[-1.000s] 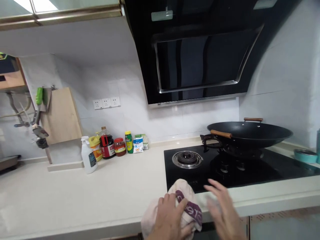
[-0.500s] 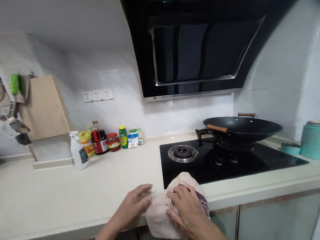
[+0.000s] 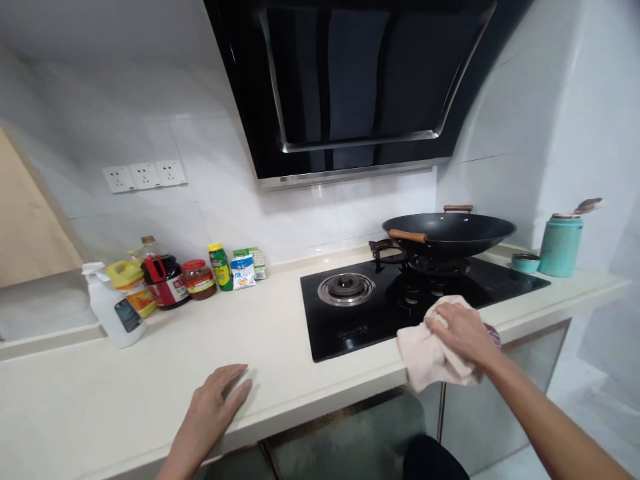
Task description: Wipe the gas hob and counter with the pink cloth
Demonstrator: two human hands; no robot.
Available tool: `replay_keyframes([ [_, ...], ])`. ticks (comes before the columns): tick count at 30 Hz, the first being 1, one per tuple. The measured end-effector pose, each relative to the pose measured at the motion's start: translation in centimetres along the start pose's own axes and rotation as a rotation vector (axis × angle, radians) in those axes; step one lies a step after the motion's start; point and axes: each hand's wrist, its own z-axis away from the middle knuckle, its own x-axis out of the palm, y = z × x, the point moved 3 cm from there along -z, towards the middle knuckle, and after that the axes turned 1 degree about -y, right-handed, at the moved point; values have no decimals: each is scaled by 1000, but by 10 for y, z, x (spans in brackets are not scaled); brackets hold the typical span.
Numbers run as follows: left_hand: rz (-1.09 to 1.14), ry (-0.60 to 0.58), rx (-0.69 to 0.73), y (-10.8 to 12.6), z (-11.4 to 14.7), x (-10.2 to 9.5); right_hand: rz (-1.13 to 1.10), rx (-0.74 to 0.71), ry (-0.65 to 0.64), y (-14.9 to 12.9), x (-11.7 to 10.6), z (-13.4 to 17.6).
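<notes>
A pale pink cloth (image 3: pixel 425 357) lies bunched beneath my right hand (image 3: pixel 463 331), which presses it against the front edge of the black gas stove (image 3: pixel 345 333). Part of the cloth hangs over the counter's edge, and a purple patch shows at its right side. My right fingers are curled over the fabric. Left of the stove, near the front edge of the white counter (image 3: pixel 280 333), my left hand (image 3: pixel 213 403) holds nothing, its thumb and fingers apart.
A black wok (image 3: pixel 450 233) with wooden handles sits on the right burner. Left of the stove stand a white spray bottle (image 3: pixel 114 310), a sauce jug (image 3: pixel 165 280), a red-lidded jar (image 3: pixel 199 280) and a green bottle (image 3: pixel 221 268). A turquoise canister (image 3: pixel 561 247) stands far right. The range hood (image 3: pixel 350 80) hangs above.
My right hand has moved right with the cloth along the stove's front edge. My left hand has drawn away to the left, off the cloth. The view has shifted right.
</notes>
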Motion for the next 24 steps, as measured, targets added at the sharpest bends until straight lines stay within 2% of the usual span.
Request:
replay_keyframes([
  [3, -9, -21, -5, -1, 0, 0, 113, 144, 21, 52, -5, -12],
  [6, -26, -36, -17, -4, 1, 2, 192, 273, 87, 85, -7, -20],
  [9, -39, -47, -28, -4, 0, 3, 216, 447, 175, 99, -9, -25],
  [12, -50, -49, -33, 0, 0, 4, 172, 576, 164, 92, -9, -27],
  [14, -78, -47, -40, 4, -1, 4, 160, 575, 113, 73, -7, -25],
  [17, -117, -49, -59, 10, -1, 4, 170, 435, 28, 19, -3, -17],
  [20, -114, -49, -72, 15, -1, 2, 119, 186, -45, -54, 5, -2],
  [24, -98, -56, -65, 16, 1, 0, 52, -147, -35, -140, 15, 14],
])
